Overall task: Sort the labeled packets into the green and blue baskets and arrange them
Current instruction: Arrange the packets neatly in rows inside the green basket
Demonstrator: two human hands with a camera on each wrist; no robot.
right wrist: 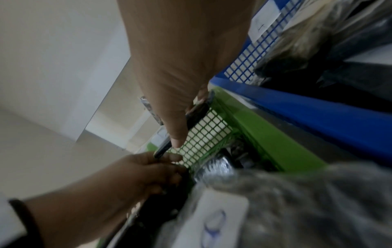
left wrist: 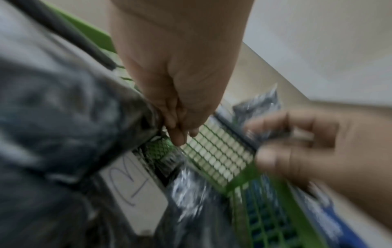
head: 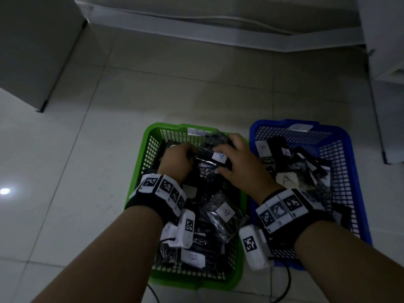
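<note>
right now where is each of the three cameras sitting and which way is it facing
Head: worn on the head, looking forward and down at the green basket and blue basket on the floor; both forearms, left hand and right hand show.
Left wrist: looks along the left hand into the green basket's mesh; right hand at the right edge.
Right wrist: looks along the right hand at the green mesh and blue rim; left hand below.
Shared: both wrist views show both hands and the green mesh.
</note>
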